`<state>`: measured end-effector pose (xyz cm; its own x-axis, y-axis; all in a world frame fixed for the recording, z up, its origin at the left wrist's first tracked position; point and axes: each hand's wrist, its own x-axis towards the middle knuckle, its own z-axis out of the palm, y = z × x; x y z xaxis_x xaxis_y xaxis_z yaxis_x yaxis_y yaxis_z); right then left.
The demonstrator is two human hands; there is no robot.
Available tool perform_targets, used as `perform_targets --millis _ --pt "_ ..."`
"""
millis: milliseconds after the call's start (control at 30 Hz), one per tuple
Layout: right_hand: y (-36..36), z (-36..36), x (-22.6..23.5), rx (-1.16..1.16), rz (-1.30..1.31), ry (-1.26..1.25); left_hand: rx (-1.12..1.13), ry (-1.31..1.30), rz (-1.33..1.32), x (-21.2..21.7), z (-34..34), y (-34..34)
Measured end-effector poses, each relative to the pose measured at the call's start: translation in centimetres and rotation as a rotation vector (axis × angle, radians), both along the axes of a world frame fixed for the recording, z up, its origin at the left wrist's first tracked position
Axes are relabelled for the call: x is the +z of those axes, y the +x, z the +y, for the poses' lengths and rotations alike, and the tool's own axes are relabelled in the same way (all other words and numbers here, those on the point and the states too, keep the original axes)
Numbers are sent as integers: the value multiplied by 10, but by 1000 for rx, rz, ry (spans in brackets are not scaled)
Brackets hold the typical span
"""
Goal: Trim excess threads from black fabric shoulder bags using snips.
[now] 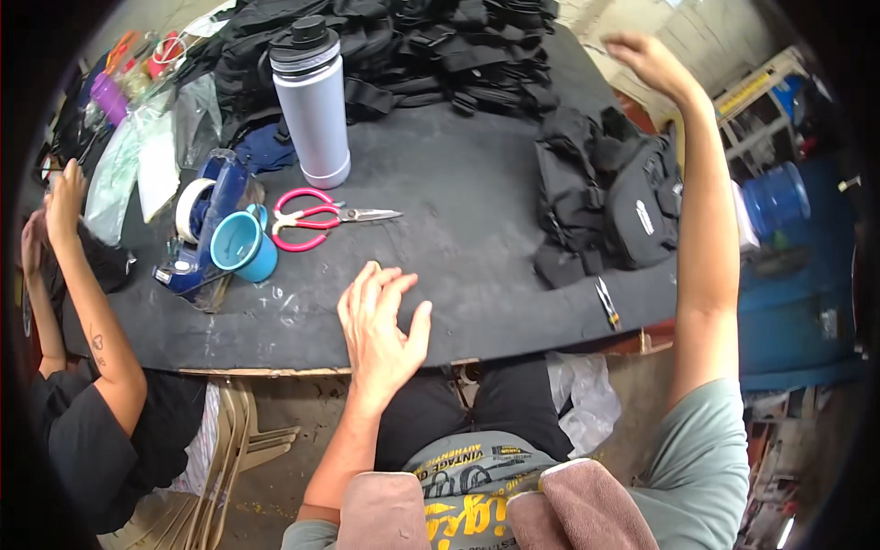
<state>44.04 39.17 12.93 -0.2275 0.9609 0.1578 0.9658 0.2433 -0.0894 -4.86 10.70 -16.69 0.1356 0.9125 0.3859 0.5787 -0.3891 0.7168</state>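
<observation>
At far left, a co-worker's hand [66,203] was raised. The blue tape dispenser [227,176] stood beside the turquoise cup [244,247], presumably grouped to spare working room. The pink-handled scissors [316,220] lay with blades pointing right, handles perhaps left within easy reach. The wearer's left hand [378,325] hung over the dark table [458,316], thumb spread, fingers loosely parted, holding nothing. Small snips [608,304] lay just before the black bag [632,206], which rested at the table's right. The right hand [649,66] reached beyond it; from where I stood, blur hid its grip.
</observation>
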Motion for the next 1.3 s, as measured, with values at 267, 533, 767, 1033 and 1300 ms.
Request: perform_targets --millis 267,533,767,1033,1300 --pt "78 -163 -128 -145 -169 142 -30 86 69 -16 -2 3" --pt "14 -218 -2 -287 -729 343 44 231 44 -19 -12 0" --pt "-37 -305 84 -46 279 479 -19 186 -207 5 -34 9" --pt "-166 -296 -62 -58 1368 318 -213 394 -470 144 -99 35" --pt "-170 -254 -201 -76 1797 -479 -8 -196 -539 21 -29 -10"
